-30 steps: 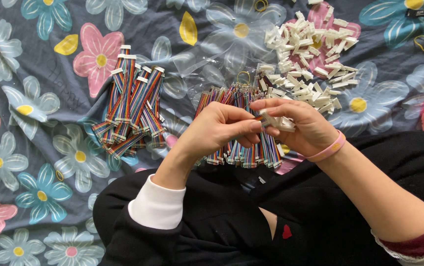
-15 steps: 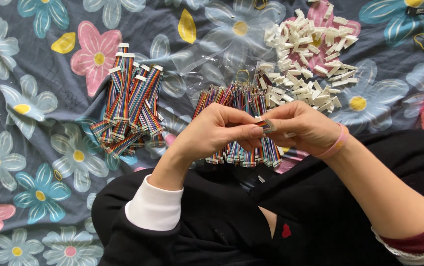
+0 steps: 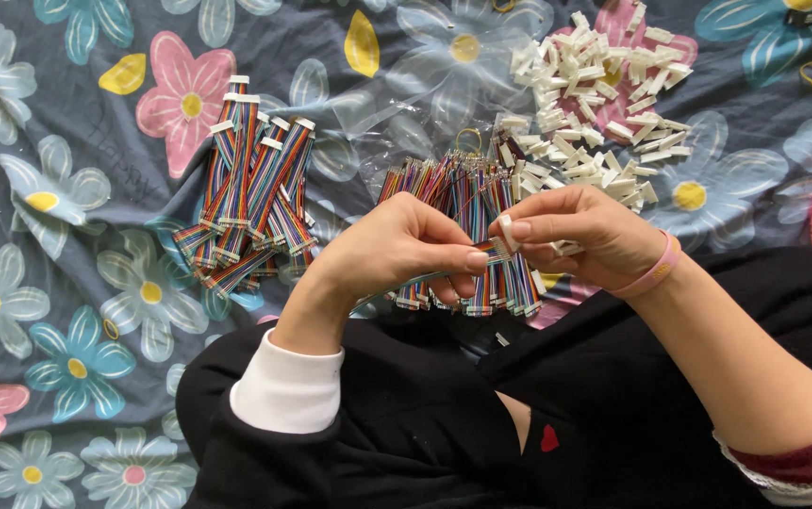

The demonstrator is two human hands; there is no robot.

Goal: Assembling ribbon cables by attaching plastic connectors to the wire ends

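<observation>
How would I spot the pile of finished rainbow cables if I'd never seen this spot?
Start at the big pink flower on the grey bedspread, upper left. Just right of it lies a fanned cable bundle. Unlike the loose cables behind the hands, these wear white plugs on their ends.

Home setting, flowered bedsheet [image 3: 66, 311] as work surface, person sitting with piecework spread out

Grey-blue floral cloth [image 3: 66, 396] — pink, blue, white blooms; rainbow-striped ribbon cables [image 3: 255, 203]; white connectors [image 3: 595, 104]; pink wristband [image 3: 656, 273].
</observation>
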